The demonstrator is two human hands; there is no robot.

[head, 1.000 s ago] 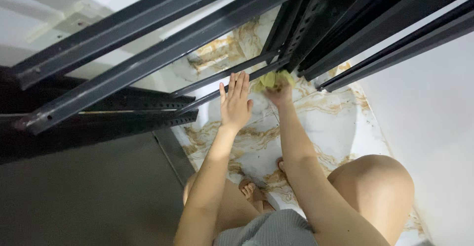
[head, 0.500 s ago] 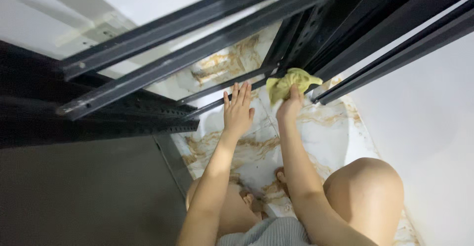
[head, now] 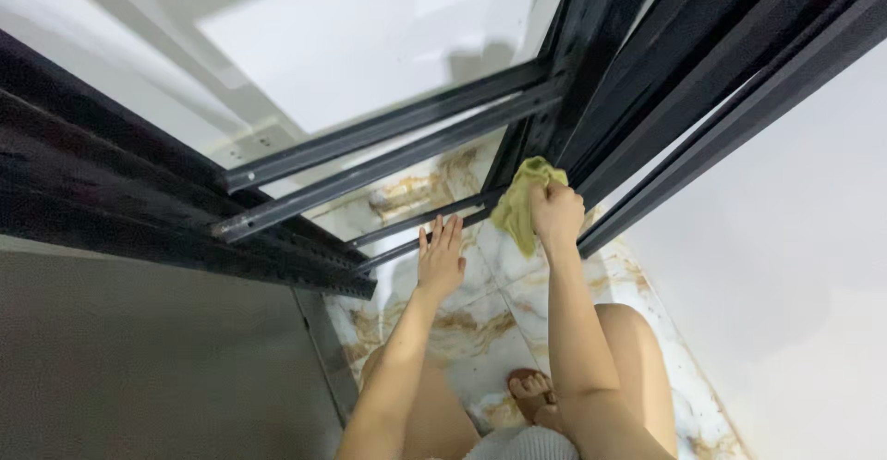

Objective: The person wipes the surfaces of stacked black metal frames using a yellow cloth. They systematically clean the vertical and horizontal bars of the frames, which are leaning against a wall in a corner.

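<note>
My right hand (head: 557, 213) grips a yellow-green cloth (head: 519, 203) and presses it against the black upright post (head: 552, 118) of a metal shelving frame. My left hand (head: 442, 259) is flat and open, fingers together, resting by the lowest black rail (head: 416, 220) near the floor. Both forearms reach up from the bottom of the view, above my bent knees and a bare foot (head: 534, 390).
Black perforated shelf rails (head: 305, 271) jut out on the left, and more dark beams (head: 739, 81) cross the upper right. A white wall (head: 795, 294) stands at the right. The floor is white marble tile (head: 480, 312) with gold veins. A grey panel (head: 157, 368) fills the lower left.
My right hand with the cloth has climbed from the low rail up the upright post. The view has tilted upward; my left hand stays near the lowest rail.
</note>
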